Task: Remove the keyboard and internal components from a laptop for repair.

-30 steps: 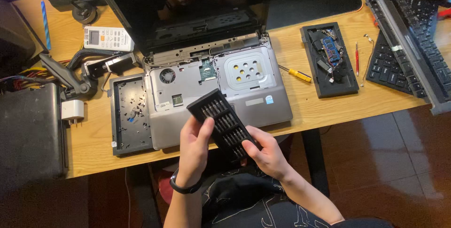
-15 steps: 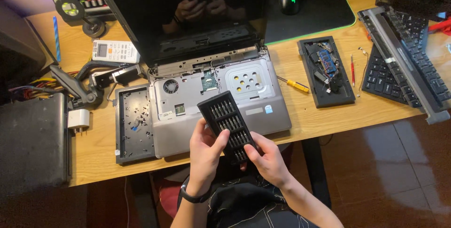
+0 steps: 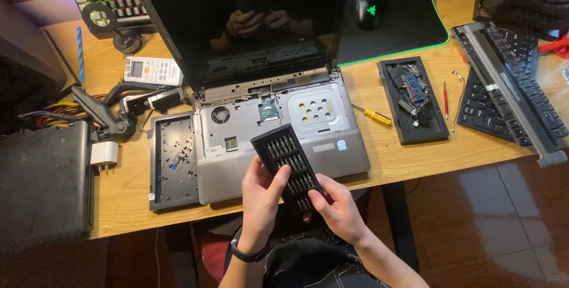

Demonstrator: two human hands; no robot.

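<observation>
I see the opened laptop's screen (image 3: 237, 21) standing dark and glossy at the back of the worktop (image 3: 409, 157). A small blue-and-white sticker (image 3: 342, 145) sits on its grey palm rest. Left of it lies a white remote (image 3: 152, 71) with a small grey display.

My wooden bench (image 3: 409, 160) carries the opened laptop (image 3: 278, 128) at its middle, with a dark cover panel (image 3: 172, 163) lying just beside it on my left and a white charger plug (image 3: 105, 154) further left. To my right lie a yellow-handled screwdriver (image 3: 373, 115), a black tray of parts (image 3: 413, 99), a red screwdriver (image 3: 446, 98) and a detached keyboard (image 3: 510, 95). Toward the back sit a white remote (image 3: 152, 70), a blue pen (image 3: 80, 53) and a green-edged mouse mat (image 3: 403, 15).
</observation>
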